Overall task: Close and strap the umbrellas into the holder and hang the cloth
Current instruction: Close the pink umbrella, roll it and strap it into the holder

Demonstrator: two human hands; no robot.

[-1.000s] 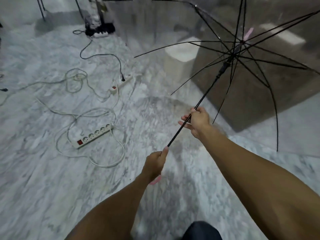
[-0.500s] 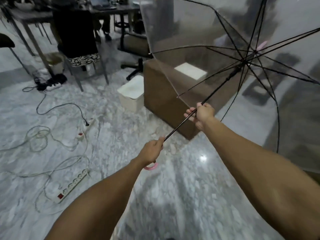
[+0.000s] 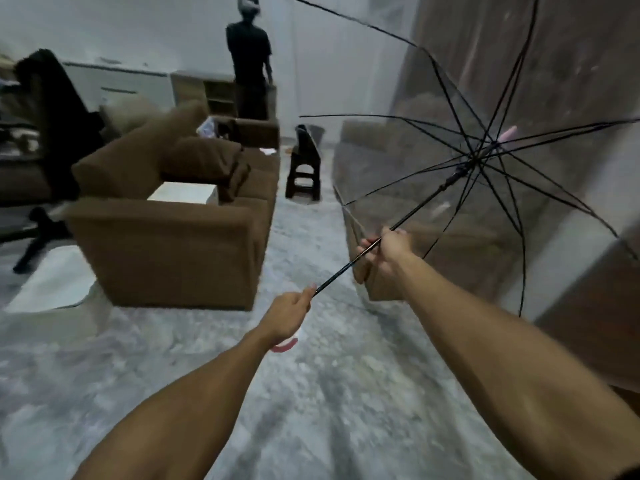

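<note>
left hand (image 3: 289, 315) was clamped on the pink handle (image 3: 285, 345) of the clear umbrella (image 3: 485, 188), right hand (image 3: 388, 256) was clamped higher on its black shaft (image 3: 420, 202), hands apart, canopy open and held tilted up-right over the marble floor (image 3: 173, 375) beside the brown sofa (image 3: 166, 237).

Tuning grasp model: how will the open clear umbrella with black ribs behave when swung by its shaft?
The clear plastic umbrella with black ribs is probably light but unwieldy: the wide open canopy sits far beyond both hands. Its thin ribs look likely to flex or snag. The slim black shaft may twist unless the left hand and right hand both hold it.
</note>
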